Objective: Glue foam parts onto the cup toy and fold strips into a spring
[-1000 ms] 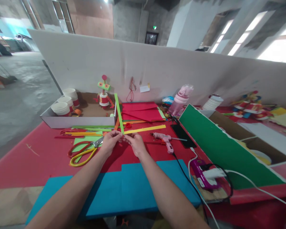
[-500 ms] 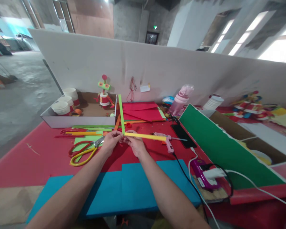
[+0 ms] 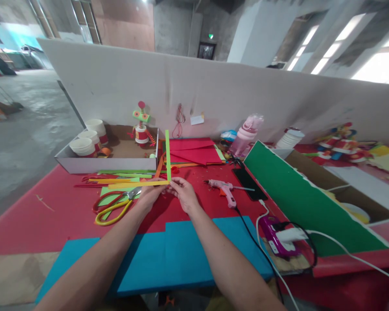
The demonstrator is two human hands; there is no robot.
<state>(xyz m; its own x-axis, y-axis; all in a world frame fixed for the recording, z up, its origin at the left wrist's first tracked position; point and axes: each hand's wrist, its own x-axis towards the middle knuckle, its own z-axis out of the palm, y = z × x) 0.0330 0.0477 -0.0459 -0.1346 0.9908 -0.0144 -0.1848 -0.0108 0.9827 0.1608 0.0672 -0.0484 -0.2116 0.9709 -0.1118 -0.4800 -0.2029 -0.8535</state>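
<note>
Both my hands meet over the red table, pinching the joined ends of two paper strips. The green paper strip (image 3: 168, 154) points away from me toward the partition. The yellow paper strip (image 3: 141, 185) lies across my left hand (image 3: 151, 195) and reaches out to the left. My right hand (image 3: 184, 194) has its thumb and fingertips closed at the corner where the strips cross. Left of my hands lie scissors (image 3: 114, 218) with red and yellow handles. A pink glue gun (image 3: 225, 188) rests to the right, its cord running toward me.
A white box (image 3: 110, 164) holds paper cups and a paper robot figure (image 3: 141, 134). Red paper sheets (image 3: 194, 151), a pink bottle (image 3: 244, 136), a phone (image 3: 249, 183), a purple power strip (image 3: 277, 237) and a green-sided box (image 3: 298, 203) stand around. Blue pads (image 3: 168, 255) line the front edge.
The yellow strip has swung from pointing right to pointing left across my left hand. The green strip still points away and has shifted slightly right.
</note>
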